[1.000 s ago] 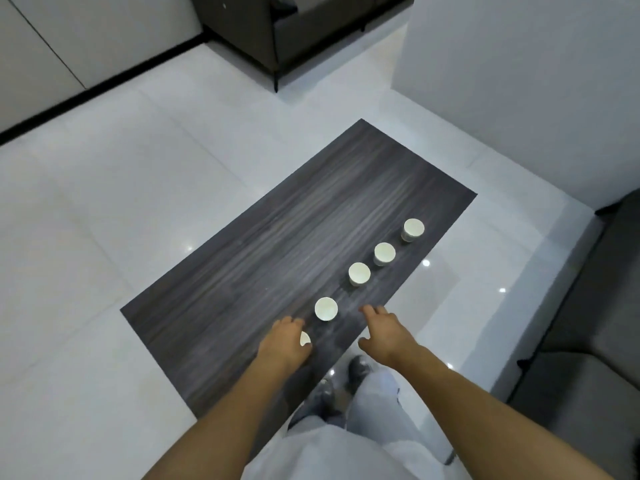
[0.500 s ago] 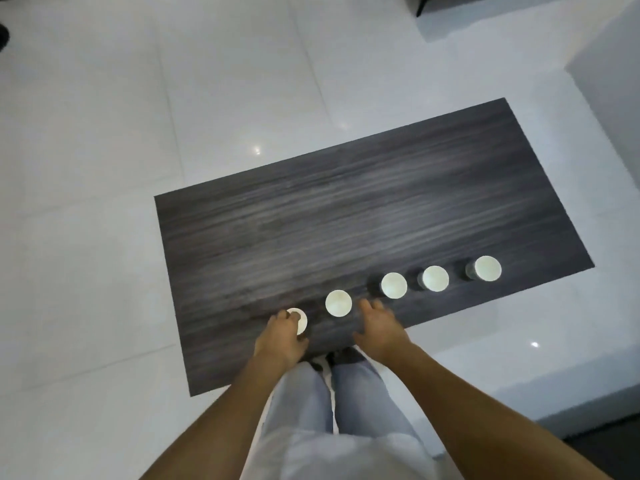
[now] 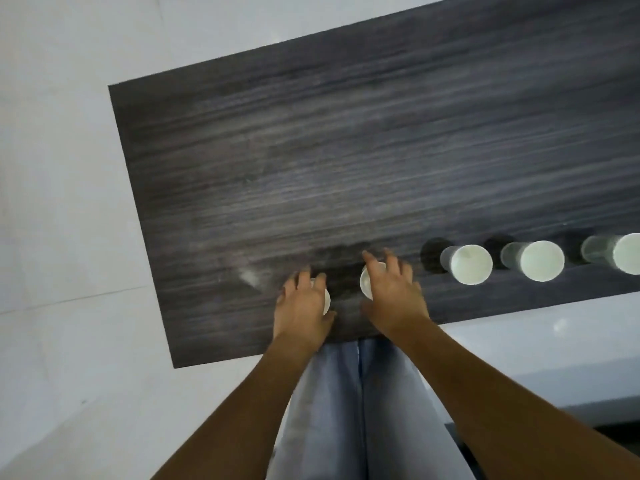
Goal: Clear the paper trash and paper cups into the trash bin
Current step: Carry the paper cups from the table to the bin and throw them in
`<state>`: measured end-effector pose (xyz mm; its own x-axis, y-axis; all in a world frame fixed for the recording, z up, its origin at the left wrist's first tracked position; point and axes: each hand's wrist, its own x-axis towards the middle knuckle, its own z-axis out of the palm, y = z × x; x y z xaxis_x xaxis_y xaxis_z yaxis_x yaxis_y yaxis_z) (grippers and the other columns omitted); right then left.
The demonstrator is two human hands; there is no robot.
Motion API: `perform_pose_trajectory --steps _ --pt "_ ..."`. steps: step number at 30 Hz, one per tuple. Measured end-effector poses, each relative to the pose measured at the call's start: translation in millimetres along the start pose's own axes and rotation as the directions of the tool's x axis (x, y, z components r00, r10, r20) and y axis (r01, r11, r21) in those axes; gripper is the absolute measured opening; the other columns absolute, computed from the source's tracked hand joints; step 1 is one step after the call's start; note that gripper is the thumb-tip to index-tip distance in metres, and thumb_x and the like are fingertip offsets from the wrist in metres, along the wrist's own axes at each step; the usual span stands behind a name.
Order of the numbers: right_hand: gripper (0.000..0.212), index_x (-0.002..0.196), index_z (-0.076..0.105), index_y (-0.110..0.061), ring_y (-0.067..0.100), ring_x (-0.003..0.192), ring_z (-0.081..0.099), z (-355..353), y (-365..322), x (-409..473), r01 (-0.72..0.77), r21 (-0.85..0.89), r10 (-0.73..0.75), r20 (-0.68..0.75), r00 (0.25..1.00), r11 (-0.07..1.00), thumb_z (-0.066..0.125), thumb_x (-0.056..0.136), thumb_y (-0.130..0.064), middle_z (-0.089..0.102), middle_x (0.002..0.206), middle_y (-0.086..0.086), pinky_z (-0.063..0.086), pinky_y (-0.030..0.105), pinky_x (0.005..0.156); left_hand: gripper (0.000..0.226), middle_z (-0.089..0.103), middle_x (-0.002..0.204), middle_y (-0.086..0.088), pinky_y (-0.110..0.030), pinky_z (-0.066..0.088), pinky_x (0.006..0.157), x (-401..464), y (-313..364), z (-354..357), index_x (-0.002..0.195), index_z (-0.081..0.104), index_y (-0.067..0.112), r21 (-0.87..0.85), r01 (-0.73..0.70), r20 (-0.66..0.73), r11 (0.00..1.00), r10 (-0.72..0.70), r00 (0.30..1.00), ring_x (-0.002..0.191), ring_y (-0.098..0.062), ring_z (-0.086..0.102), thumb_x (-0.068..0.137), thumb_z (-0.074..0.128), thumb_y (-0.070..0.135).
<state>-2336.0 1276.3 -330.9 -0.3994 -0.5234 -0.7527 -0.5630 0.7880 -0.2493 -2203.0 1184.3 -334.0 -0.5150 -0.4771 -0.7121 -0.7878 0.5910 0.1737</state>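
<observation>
**Cups on table, both hands at the near edge**

- Table [image 3: 346,150]: dark wood-grain top, standing on a pale tiled floor [image 3: 52,168].
- Cups: five white paper cups are sitting upright in a row along the near edge.
- Left hand [image 3: 301,306]: is covering the leftmost cup [image 3: 326,299]; its fingers are curling round the cup, thumb at the near side.
- Right hand [image 3: 394,292]: is lying over the second cup [image 3: 365,284], fingers slightly spread and bent across the rim; whether they are gripping it cannot be told.
- Remaining cups: third [image 3: 467,264], fourth [image 3: 540,260] and fifth [image 3: 628,252] are standing apart to the right, untouched.
- Trousers [image 3: 363,410]: light blue, showing below the table edge.
</observation>
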Motion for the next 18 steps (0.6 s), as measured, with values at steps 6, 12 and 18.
perform_pose_trajectory --steps 6,12,18 --pt "0.076 0.145 0.027 -0.025 0.030 0.134 0.024 31.4 -3.8 15.7 0.005 0.030 -0.005 -0.015 1.000 1.000 0.071 0.083 -0.019 0.021 0.150 0.003 0.043 0.046 0.105 0.065 0.011 0.156 -0.002 -0.041 0.038 0.107 2.4 -18.3 34.9 0.145 0.024 0.022 -0.062 -0.070 -0.016 0.996 0.069 0.997 0.142 -0.023 0.013 0.090 0.058 0.024" --pt "0.063 0.138 0.035 -0.022 0.027 0.131 0.030 32.9 -8.4 -6.2 0.003 0.044 -0.003 -0.012 1.000 0.999 0.068 0.086 -0.022 0.032 0.140 0.004 0.046 0.040 0.099 0.063 0.022 0.150 0.001 -0.038 0.042 0.101 -18.1 -32.3 35.8 0.142 0.028 0.023 -0.045 -0.073 -0.029 0.996 0.071 0.997 0.137 -0.021 0.022 0.087 0.058 0.019" --pt "0.059 0.136 0.037 -0.023 0.026 0.129 0.034 2.0 -27.5 -50.5 0.078 0.026 -0.078 0.005 0.997 0.997 0.068 0.085 -0.022 0.034 0.138 0.004 0.045 0.038 0.099 0.058 0.032 0.142 0.000 -0.038 0.045 0.097 -66.0 -29.9 6.8 0.139 0.033 0.023 -0.100 -0.017 -0.057 0.995 0.012 0.998 0.130 -0.022 0.032 0.087 0.060 0.025"
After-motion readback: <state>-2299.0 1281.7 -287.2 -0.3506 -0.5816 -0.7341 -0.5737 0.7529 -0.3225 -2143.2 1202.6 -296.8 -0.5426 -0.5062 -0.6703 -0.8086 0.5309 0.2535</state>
